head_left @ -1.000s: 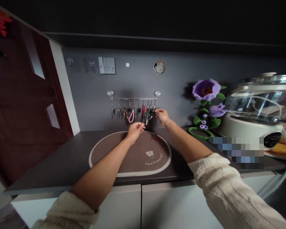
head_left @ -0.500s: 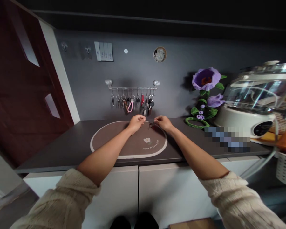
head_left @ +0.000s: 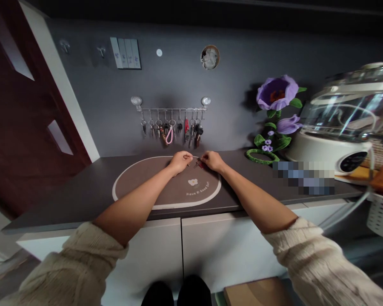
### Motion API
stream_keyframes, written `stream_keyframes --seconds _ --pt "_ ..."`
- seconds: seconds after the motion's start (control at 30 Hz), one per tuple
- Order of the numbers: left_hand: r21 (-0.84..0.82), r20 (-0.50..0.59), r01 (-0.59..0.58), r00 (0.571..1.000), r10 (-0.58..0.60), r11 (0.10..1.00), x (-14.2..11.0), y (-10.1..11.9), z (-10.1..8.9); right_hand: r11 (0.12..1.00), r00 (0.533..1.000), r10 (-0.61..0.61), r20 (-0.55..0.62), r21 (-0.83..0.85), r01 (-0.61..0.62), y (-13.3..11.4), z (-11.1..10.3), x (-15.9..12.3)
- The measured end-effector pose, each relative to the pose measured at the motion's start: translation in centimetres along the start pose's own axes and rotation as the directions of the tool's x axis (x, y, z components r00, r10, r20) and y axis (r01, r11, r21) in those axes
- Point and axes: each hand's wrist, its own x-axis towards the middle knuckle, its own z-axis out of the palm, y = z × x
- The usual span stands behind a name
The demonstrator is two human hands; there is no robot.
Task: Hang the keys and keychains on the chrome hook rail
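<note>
- Left hand (head_left: 180, 162): fingers curled together over oval mat (head_left: 140, 180); cannot tell if anything held.
- Right hand (head_left: 213, 161): fingertips drawn together beside red-tagged keys (head_left: 200, 164) at mat's far side; hold unclear.
- Hook rail (head_left: 172, 109) on wall, hung with more keys.

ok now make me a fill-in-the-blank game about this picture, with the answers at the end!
The biggest flower is colored ____.
The writing on the brown mat says "Have A Good ____".
The loop that hangs from the rack is colored ____.
The hand nearest the little red thing on the mat is the person's ____ one.

Missing words: purple; Day; pink; right.
</note>
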Motion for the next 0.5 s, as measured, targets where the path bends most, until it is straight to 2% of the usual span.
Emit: stream_keyframes --seconds 0.1,0.2,0.33,0.5 --pt "-0.003 0.003 -0.005 1.000 0.005 1.000 0.03 -0.02 0.03 0.998 0.999 -0.045 -0.003 0.049 0.045 -0.09 -0.04 0.02" --pt "-0.013 -0.015 0.007 1.000 -0.007 1.000 0.07 0.03 -0.05 0.967 0.996 -0.067 -0.054 0.243 0.078 -0.17 0.02 -0.02" --pt "-0.025 -0.067 0.020 0.998 -0.021 0.999 0.15 0.38 -0.25 0.854 0.992 -0.082 -0.097 0.506 0.120 -0.29 0.28 0.01" --pt "-0.044 -0.112 0.014 0.994 -0.018 0.999 0.34 0.85 -0.51 0.704 0.988 -0.127 -0.086 0.694 0.151 -0.75 0.26 0.06"
